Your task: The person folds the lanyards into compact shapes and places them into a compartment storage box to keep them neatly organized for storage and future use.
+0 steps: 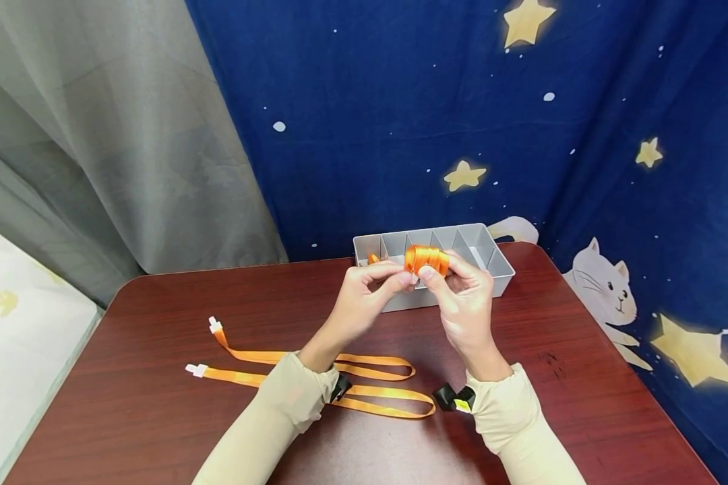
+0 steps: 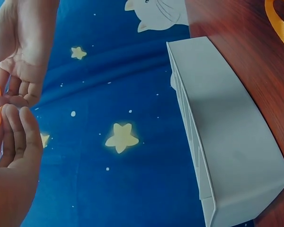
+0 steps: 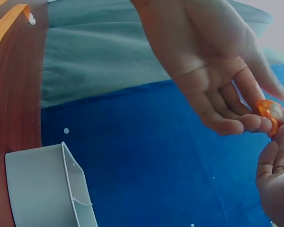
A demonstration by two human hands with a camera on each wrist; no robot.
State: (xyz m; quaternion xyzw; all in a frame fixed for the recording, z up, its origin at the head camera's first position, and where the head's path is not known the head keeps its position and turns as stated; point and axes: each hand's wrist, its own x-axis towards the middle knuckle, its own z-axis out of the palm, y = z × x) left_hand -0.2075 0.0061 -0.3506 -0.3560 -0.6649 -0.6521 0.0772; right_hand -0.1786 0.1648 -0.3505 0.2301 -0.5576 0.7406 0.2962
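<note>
Above the front of the grey divided box, both hands meet at a rolled-up orange lanyard. My right hand grips the roll, thumb on its near side and fingers behind. At the roll's left, thumb and forefinger of my left hand pinch its end, where a bit of white shows. The wrist views show the orange band between the fingertips, partly hidden by them. Two more orange lanyards lie on the table, an upper one and a lower one, each with a white clip at its left end.
Another orange piece sits in the box's left compartment. The box stands at the back edge of the dark red wooden table. Behind hang a grey curtain and a blue star-patterned curtain. The forearms pass over the lying lanyards.
</note>
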